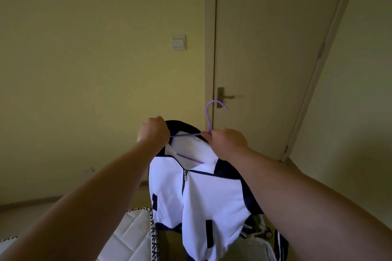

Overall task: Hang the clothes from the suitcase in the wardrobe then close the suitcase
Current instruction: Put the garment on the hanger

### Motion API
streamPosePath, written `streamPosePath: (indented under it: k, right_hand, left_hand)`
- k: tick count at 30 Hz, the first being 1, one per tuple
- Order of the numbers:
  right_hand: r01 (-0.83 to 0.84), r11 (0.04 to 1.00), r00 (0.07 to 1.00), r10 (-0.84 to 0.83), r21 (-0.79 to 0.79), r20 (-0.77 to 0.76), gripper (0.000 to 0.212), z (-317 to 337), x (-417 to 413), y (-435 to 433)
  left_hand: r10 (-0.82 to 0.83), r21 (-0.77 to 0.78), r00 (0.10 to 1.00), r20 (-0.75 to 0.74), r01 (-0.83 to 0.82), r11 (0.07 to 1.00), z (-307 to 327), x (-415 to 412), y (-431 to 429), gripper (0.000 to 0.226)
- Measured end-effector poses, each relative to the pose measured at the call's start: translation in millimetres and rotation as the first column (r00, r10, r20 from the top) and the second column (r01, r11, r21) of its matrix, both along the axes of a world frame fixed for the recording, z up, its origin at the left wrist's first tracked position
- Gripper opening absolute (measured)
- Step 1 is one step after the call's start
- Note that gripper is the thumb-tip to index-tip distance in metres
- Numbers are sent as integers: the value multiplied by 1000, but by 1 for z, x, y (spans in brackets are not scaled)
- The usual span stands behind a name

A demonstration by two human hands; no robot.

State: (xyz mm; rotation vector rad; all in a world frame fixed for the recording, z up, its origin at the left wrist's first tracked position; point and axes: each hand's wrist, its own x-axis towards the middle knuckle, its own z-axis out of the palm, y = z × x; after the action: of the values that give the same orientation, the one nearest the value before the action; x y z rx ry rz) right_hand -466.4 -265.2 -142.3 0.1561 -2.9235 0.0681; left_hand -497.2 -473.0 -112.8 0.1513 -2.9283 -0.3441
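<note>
Jacket (pixel 203 203), white with navy trim, held up before closed door (pixel 265 48) | purple hanger (pixel 209 121) inside its collar | left hand (pixel 153 131) clutches collar | right hand (pixel 228 141) pinches hanger neck.

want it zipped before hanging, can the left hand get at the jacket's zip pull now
Probably, once freed: the zip pull hangs uncovered below it, but the left hand grips the collar.
</note>
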Motion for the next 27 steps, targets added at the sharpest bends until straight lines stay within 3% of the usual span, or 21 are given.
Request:
streamPosePath:
  k: [4,7,11,15,18,21,23,27]
  right_hand:
    - [99,994,994,-96,54,-47,56,3,-11,0]
    - [42,997,997,-38,67,-67,51,7,-16,-8]
    - [-13,989,985,39,147,-171,57,11,-14,-7]
    - [-26,991,967,58,131,-248,56,10,-12,3]
    - [-2,993,953,38,121,-300,56,14,-12,15]
    - [35,994,945,1,105,-328,53,16,-12,28]
    - [43,996,925,-8,84,-380,50,15,-14,37]
    - [11,998,840,27,66,-542,57,10,-19,48]
  left_hand:
    - [-44,129,999,10,42,991,-8,6,7,22]
    - [-134,217,989,56,119,969,-20,14,18,22]
    - [-155,25,988,3,155,988,-14,21,19,57]
    - [-82,29,979,-185,89,996,-5,4,-12,27]
    - [-265,-64,963,-48,262,963,-14,-12,-34,52]
    - [-332,74,938,100,325,943,-28,-24,-45,47]
    - [-318,154,945,74,305,940,-37,-27,-49,46]
    - [-307,219,952,-4,300,928,-41,-30,-42,65]
